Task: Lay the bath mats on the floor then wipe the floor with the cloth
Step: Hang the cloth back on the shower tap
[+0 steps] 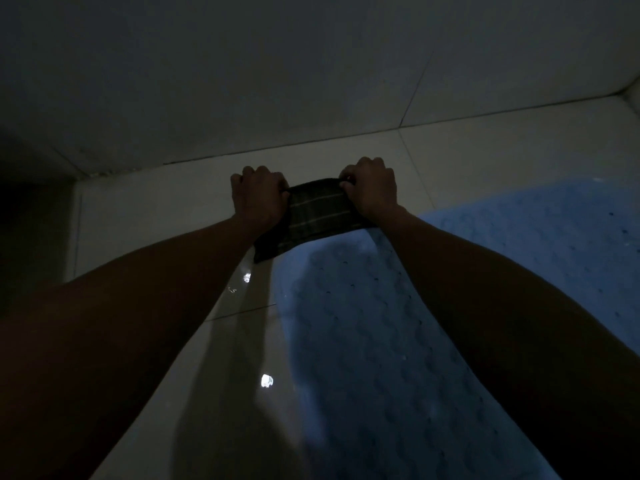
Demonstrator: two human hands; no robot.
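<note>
Left hand (258, 195) and right hand (370, 188) grip dark plaid cloth (313, 220); blue bath mat (374, 341) on tiled floor (145, 216).

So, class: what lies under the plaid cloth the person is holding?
Under the cloth show pale floor tile and, at its near edge, the blue mat. The left hand and right hand each grip an end. The floor directly beneath is covered.
</note>
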